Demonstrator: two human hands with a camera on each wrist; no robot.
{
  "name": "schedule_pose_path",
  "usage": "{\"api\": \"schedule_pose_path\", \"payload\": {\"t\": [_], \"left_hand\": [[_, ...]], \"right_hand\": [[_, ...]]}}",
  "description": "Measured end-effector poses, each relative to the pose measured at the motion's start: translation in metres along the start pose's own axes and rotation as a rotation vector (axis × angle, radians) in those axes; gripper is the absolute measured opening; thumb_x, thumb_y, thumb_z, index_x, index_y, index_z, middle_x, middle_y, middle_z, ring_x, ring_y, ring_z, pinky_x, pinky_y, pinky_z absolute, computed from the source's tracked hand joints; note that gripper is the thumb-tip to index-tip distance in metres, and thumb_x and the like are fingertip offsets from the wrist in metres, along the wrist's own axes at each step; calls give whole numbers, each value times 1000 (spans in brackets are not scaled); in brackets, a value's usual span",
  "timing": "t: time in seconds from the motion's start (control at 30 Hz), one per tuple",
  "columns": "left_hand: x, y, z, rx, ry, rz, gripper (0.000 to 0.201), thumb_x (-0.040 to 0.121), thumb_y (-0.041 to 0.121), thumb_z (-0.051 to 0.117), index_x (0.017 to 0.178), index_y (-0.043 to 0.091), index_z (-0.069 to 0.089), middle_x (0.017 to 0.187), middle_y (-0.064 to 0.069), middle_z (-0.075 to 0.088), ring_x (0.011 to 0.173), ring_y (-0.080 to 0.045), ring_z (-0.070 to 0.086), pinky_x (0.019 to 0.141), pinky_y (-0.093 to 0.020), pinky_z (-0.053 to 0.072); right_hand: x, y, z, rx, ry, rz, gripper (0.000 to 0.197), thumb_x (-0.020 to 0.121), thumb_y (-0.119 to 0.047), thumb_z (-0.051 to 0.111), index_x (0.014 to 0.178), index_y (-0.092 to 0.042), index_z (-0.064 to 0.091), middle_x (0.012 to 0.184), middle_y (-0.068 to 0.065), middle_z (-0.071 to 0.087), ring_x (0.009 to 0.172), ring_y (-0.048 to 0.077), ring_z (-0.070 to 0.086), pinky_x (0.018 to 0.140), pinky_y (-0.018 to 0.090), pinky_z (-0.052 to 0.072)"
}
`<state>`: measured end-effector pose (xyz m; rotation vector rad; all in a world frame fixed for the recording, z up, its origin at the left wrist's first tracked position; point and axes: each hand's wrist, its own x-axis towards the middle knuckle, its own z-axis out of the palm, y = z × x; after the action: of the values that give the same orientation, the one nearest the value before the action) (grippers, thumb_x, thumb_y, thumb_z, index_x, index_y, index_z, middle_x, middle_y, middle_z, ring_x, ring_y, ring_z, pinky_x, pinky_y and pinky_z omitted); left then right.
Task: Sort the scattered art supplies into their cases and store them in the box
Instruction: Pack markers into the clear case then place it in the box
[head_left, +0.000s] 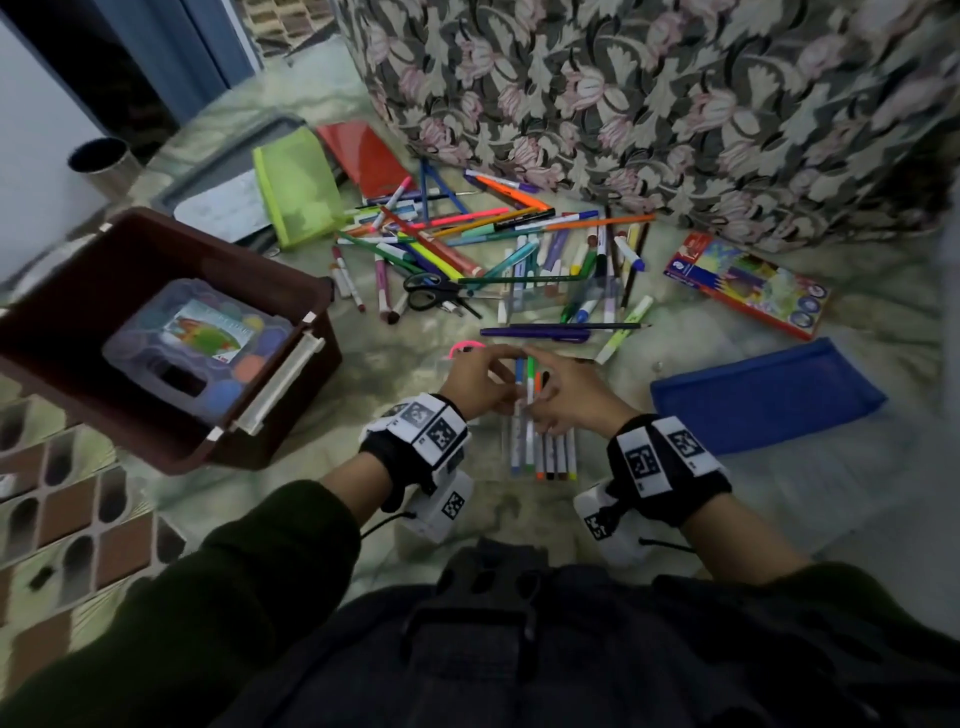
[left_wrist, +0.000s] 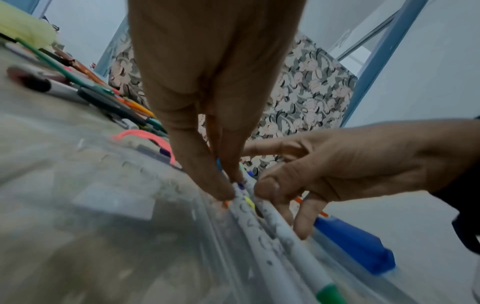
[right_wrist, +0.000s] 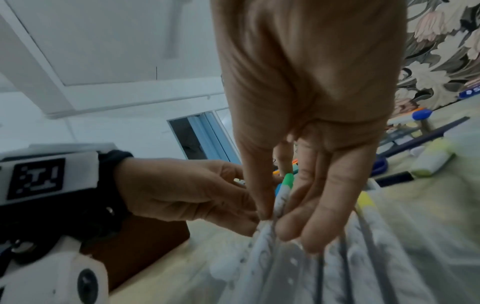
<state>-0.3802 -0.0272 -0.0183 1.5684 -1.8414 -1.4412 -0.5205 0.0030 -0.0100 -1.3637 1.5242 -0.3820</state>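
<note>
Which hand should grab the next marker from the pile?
Probably the right hand: in the head view the nearest loose pens lie just beyond it. The left hand pinches the white markers in the clear case, so it should keep steadying them.

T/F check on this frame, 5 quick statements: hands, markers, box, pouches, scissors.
1. Both hands, left hand and right hand, are at the row of white markers. True.
2. The brown box is empty. False: a clear paint case lies inside it.
3. The blue pouch lies on the floor on the person's right side. True.
4. The left hand holds the black scissors. False: they lie untouched in the marker pile, beyond the hands.
5. The green pouch is inside the box. False: it lies on the floor beyond the box.
</note>
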Motion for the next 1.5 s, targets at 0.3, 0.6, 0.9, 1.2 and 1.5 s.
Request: {"api": "schedule_pose_path", "payload": {"t": [0.3, 0.6, 0.9, 1.2, 1.5], "left_hand": [[-3, -5, 6, 285, 50, -11, 54, 80, 7, 68, 130, 3, 50, 109, -18, 65, 100, -31, 61, 84, -32, 45], [-11, -11, 7, 459, -46, 71, 72, 71, 11, 78, 133, 4, 45, 120, -23, 48, 96, -37, 57, 87, -33, 44], [-8, -17, 19, 467, -18, 45, 74, 73, 11, 74, 137, 4, 38, 125, -20, 44, 109, -34, 50, 84, -31, 37], [-1, -21, 13, 458, -71, 69, 76, 72, 16, 76, 135, 1, 37, 120, -23, 49, 110, -33, 49, 86, -31, 35], [6, -24, 7, 472, -108, 60, 78, 69, 18, 79, 135, 5, 38, 119, -22, 53, 110, -33, 49, 86, -32, 36]], "right_hand": [[5, 9, 14, -280, 47, -35, 81, 80, -11, 68, 147, -17, 24, 80, 7, 54, 92, 32, 60, 70, 33, 44], [2, 13, 15, -349, 44, -46, 85, 69, -20, 81, 142, -10, 37, 106, 18, 68, 109, 31, 57, 91, 41, 47], [1, 15, 22, -336, 120, -64, 67, 76, -9, 73, 137, -16, 45, 95, 19, 68, 97, 29, 62, 86, 39, 50], [-2, 19, 25, -225, 238, -57, 73, 62, -13, 83, 128, -6, 53, 84, 16, 70, 86, 27, 64, 77, 35, 49], [-2, 8, 10, -508, -78, -75, 77, 66, -14, 82, 133, -5, 44, 96, 16, 58, 82, 23, 49, 73, 29, 39]]}}
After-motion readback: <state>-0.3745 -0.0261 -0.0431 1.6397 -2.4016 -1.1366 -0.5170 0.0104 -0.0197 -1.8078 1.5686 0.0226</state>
